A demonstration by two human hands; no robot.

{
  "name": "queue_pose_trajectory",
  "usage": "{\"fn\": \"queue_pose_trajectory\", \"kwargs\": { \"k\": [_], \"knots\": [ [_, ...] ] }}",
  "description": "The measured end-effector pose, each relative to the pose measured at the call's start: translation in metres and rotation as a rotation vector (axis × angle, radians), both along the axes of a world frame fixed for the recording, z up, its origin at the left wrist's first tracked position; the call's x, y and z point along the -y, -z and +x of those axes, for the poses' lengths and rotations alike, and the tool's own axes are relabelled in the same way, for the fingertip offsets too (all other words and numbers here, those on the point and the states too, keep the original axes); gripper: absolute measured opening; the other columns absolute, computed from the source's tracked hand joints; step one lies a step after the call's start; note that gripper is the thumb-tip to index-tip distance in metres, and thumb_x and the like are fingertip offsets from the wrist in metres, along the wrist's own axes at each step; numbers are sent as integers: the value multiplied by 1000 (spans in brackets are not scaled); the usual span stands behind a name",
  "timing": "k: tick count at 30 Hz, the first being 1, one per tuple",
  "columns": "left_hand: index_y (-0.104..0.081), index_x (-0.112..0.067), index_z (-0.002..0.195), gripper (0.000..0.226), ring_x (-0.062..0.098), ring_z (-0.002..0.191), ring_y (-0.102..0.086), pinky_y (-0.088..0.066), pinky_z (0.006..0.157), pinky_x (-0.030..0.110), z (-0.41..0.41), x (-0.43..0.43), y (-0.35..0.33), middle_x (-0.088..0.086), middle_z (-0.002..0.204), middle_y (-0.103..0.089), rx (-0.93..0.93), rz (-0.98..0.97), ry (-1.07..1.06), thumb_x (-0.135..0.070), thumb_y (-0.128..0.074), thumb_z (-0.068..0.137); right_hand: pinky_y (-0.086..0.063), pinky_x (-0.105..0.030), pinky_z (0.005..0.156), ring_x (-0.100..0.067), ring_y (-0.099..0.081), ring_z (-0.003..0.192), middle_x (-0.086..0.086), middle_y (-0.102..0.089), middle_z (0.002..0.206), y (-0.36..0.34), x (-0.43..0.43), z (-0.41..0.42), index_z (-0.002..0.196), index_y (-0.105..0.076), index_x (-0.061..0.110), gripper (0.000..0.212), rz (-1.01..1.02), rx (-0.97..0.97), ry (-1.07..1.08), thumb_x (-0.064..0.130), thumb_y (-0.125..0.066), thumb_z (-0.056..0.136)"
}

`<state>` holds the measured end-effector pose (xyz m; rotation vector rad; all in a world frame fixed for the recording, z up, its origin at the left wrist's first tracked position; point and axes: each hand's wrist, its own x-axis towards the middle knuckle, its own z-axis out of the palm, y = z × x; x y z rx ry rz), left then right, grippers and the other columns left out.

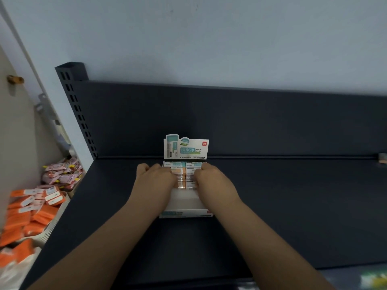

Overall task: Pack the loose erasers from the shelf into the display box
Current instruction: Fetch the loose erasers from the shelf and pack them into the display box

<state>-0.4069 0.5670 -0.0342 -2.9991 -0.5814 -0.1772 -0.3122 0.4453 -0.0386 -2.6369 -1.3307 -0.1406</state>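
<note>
While left hand (156, 176) and right hand (211, 177) curl over erasers (184, 174) in the display box (185, 213), any pinch is hidden. They seem light, firm; grasp the long sides.

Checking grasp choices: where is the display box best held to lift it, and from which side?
Probably the side walls of the display box, from left and right, toward the back: erasers fill only the rear, and the upright header card looks too flimsy.
</note>
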Motion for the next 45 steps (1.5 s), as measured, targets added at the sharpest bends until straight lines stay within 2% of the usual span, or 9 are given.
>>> {"fn": "queue_pose_trajectory", "kwargs": {
  "k": [4,8,11,13,17,22,30,35,45],
  "knots": [
    [-60,-33,105,19,12,105,-49,-22,93,33,0,0,0,-11,109,-60,80,-67,-3,-24,-50,92,-47,-28,76,-21,-53,101,-6,-52,115,-2,3,2,107,-62,10,21,8,-44,-37,2,-54,89],
    [-57,-37,103,13,5,96,-54,-23,92,29,-4,-6,0,-15,103,-61,236,-219,21,-37,-58,89,-50,-27,80,-16,-58,95,1,-60,104,-14,17,10,97,-66,16,14,99,-196,-77,9,-57,88],
    [-60,-35,103,17,1,94,-57,-34,101,32,-6,-11,-1,-17,99,-62,349,-386,17,-38,-65,87,-49,-20,83,-6,-58,92,8,-63,100,-28,35,16,100,-69,20,14,225,-301,-60,15,-61,89],
    [-60,-37,99,15,0,90,-58,-42,99,40,-5,-13,-6,-20,93,-59,393,-415,18,-38,-66,86,-48,-19,84,-3,-57,92,10,-61,101,-33,48,22,102,-67,23,15,259,-317,-33,16,-61,90],
    [-56,-41,100,16,-3,89,-56,-45,96,42,-3,-8,-22,-22,91,-57,368,-451,20,-39,-65,86,-48,-20,86,-4,-57,92,9,-61,102,-35,74,38,105,-66,24,17,268,-297,1,18,-62,90],
    [-52,-41,114,31,-1,95,-55,-47,95,40,13,20,-40,-21,104,-56,251,-478,27,-45,-64,85,-49,-26,89,-5,-57,96,10,-62,105,-29,111,59,114,-63,24,24,266,-292,-5,24,-62,89],
    [-48,-34,127,48,7,105,-55,-49,91,34,73,126,-37,-12,121,-52,157,-374,93,-52,-60,84,-49,-32,91,-12,-57,105,6,-59,117,-24,192,104,126,-54,25,35,179,-268,-33,30,-59,91],
    [-47,-35,128,49,10,108,-54,-45,96,41,117,199,-30,-13,126,-49,143,-364,59,-54,-58,84,-50,-36,90,-16,-56,107,4,-56,120,-21,253,144,129,-50,25,37,114,-242,-50,32,-56,92],
    [-42,-37,131,52,6,107,-53,-45,98,38,182,293,-12,-14,130,-44,127,-468,79,-57,-55,85,-50,-38,86,-21,-53,107,0,-54,120,-19,343,205,132,-46,23,41,91,-156,9,34,-53,94]
  ]
}}
